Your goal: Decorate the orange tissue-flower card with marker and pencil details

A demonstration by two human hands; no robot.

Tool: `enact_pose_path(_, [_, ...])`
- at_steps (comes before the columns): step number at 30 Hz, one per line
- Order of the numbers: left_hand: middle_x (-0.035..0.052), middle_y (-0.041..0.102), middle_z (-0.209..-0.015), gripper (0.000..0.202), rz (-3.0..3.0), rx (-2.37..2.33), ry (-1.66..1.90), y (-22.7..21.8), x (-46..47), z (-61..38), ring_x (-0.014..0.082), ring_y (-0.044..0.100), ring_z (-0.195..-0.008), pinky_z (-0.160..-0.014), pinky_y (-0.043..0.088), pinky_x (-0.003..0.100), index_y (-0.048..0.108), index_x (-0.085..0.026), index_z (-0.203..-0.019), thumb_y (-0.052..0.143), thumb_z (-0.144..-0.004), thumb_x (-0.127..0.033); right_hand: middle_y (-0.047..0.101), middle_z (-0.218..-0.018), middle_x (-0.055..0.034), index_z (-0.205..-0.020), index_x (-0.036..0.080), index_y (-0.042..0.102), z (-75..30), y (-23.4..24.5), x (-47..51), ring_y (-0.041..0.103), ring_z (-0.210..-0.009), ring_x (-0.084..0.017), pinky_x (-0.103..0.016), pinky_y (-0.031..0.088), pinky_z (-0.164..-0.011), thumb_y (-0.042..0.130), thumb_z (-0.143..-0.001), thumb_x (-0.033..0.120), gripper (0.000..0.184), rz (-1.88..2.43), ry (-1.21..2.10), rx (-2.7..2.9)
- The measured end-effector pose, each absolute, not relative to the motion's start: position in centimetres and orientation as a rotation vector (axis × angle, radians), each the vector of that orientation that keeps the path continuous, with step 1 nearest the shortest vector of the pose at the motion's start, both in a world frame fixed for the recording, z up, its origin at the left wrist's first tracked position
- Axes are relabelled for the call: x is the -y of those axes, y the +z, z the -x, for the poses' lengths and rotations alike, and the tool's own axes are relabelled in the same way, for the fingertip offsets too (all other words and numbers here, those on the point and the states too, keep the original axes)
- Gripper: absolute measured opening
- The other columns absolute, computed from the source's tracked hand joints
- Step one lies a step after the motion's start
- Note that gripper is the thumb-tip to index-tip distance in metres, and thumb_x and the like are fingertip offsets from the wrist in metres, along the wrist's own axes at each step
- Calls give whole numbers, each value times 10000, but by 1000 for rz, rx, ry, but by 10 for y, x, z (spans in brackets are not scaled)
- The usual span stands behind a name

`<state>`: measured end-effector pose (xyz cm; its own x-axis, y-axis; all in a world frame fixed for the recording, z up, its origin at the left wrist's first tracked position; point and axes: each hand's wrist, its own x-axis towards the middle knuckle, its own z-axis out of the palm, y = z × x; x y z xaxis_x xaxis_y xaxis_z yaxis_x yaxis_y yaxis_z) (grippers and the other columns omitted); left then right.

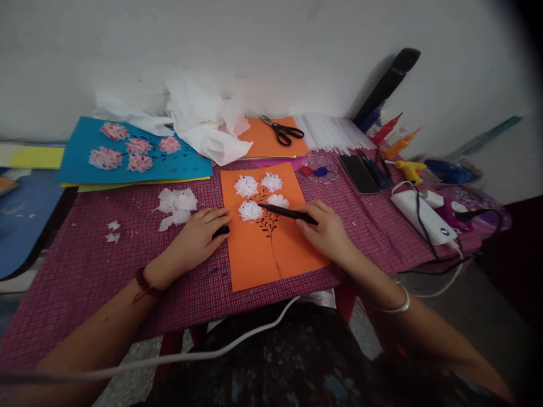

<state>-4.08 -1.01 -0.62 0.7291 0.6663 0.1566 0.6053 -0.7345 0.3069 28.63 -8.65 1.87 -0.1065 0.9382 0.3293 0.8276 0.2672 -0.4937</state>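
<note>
My right hand (324,229) is closed around a black marker pen (284,212), its tip at a white tissue-paper flower (250,211) with dark specks. Several such flowers sit on an orange sheet (250,260), above a drawn stem with dark leaves (269,226). At the sheet's left edge, my left hand (203,234) rests with its fingers curled over a small black pen cap (221,230). Just beyond that hand lie loose white tissue pieces (176,206) on the checked tablecloth (186,305).
A blue sheet (80,161) with pink-tipped flowers lies back left, beside crumpled white tissue (203,121). Scissors (282,131) rest on orange paper at the back. To the right are a phone (359,174), glue sticks (331,133), a yellow glue gun (411,169) and a white power strip (424,215).
</note>
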Motion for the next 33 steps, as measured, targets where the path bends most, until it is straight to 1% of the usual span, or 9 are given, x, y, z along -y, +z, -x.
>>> enact_pose_path(6, [163, 587, -1443, 401, -2736, -985, 371, -8, 10, 41, 300, 522, -1332, -1151, 382, 513, 618, -115, -1316, 452, -1016, -323, 695, -1040, -98, -1157, 200, 705, -256, 34, 80, 641, -974, -250, -370, 412, -820, 566, -938, 170, 261, 1543, 89, 2254])
enact_pose_path(10, [154, 583, -1450, 395, -2733, -987, 386, -8, 11, 41, 296, 517, -1332, -1146, 389, 501, 620, -124, -1321, 475, -1010, -320, 698, -1011, -96, -1131, 191, 714, -260, 41, 71, 642, -939, -244, -362, 387, -794, 545, -967, 204, 236, 1579, -57, 2295])
enact_pose_path(13, [143, 581, -1455, 392, -2731, -989, 389, -9, 11, 41, 295, 517, -1331, -1146, 386, 504, 621, -142, -1325, 492, -1004, -326, 698, -1002, -98, -1111, 191, 716, -275, 42, 69, 649, -939, -261, -370, 402, -784, 557, -958, 226, 223, 1654, -149, 2184])
enact_pose_path(15, [147, 577, -1458, 393, -2727, -985, 386, -9, 12, 41, 299, 519, -1327, -1145, 387, 503, 623, -135, -1325, 496, -1002, -321, 703, -1010, -106, -1113, 182, 710, -282, 40, 71, 658, -932, -265, -369, 432, -777, 559, -943, 222, 231, 1698, -107, 2095])
enact_pose_path(17, [153, 573, -1461, 400, -2722, -990, 382, -9, 12, 41, 304, 518, -1326, -1142, 389, 505, 622, -126, -1327, 492, -1004, -325, 715, -1019, -111, -1127, 177, 701, -284, 35, 74, 671, -916, -258, -362, 469, -774, 542, -932, 205, 254, 1706, 12, 2033])
enact_pose_path(21, [148, 570, -1467, 413, -2717, -1008, 375, -8, 12, 41, 305, 514, -1335, -1150, 381, 512, 615, -136, -1339, 482, -1009, -346, 733, -1052, -114, -1139, 179, 687, -276, 22, 77, 692, -959, -253, -369, 517, -829, 502, -928, 194, 281, 1654, 197, 1973])
enact_pose_path(23, [148, 572, -1464, 414, -2720, -1001, 371, -9, 12, 42, 304, 514, -1336, -1152, 381, 510, 618, -133, -1334, 480, -1009, -348, 735, -1063, -117, -1137, 181, 687, -271, 18, 76, 697, -978, -255, -380, 527, -847, 496, -927, 198, 284, 1638, 230, 1959])
enact_pose_path(27, [139, 581, -1455, 406, -2716, -1008, 374, -9, 11, 42, 292, 514, -1338, -1151, 384, 496, 619, -143, -1328, 476, -1008, -346, 730, -1047, -114, -1140, 186, 687, -264, 16, 82, 705, -928, -253, -391, 539, -819, 500, -927, 214, 284, 1643, 284, 1965])
enact_pose_path(33, [126, 567, -1471, 407, -2705, -1012, 364, -9, 12, 41, 293, 511, -1340, -1159, 375, 498, 612, -162, -1342, 478, -1002, -340, 733, -1002, -79, -1126, 213, 672, -266, 23, 107, 700, -920, -221, -352, 546, -812, 506, -934, 194, 254, 1525, 305, 1931])
